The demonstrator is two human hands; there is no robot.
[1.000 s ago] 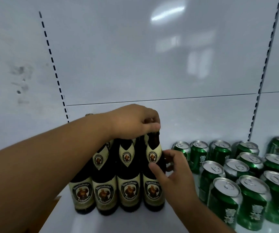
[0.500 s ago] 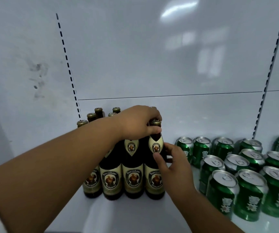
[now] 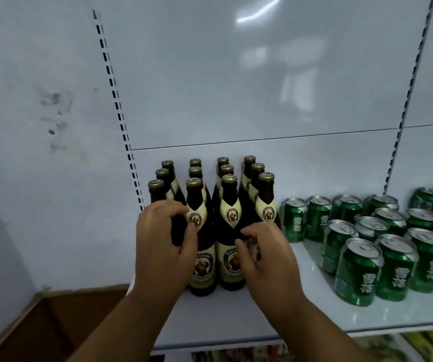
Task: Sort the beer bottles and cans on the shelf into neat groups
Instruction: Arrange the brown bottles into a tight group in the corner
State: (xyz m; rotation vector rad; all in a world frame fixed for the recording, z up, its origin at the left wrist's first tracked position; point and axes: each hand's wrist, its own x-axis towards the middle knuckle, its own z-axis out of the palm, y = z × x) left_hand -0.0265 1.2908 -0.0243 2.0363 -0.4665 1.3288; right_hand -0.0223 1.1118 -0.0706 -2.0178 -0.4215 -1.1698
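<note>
Several dark brown beer bottles (image 3: 229, 226) with cream labels and gold caps stand upright in tight rows at the left end of the white shelf (image 3: 236, 317). To their right, several green beer cans (image 3: 361, 273) stand in rows. My left hand (image 3: 163, 244) curls round the body of the front-left bottle (image 3: 155, 192), thumb against its neighbour's neck label. My right hand (image 3: 267, 257) curls round the lower body of the front-right bottle (image 3: 266, 205), whose lower label it hides.
A brown cardboard box (image 3: 40, 322) sits below the shelf's left end. Slotted uprights (image 3: 113, 92) run up the white back panel. Colourful goods (image 3: 419, 346) show on the shelf below. A strip of bare shelf lies in front of the bottles.
My left hand has left the front-right bottle's cap and dropped to the front-left bottle. My right hand has slid lower on the front-right bottle. The view has pulled back, so all bottle caps show.
</note>
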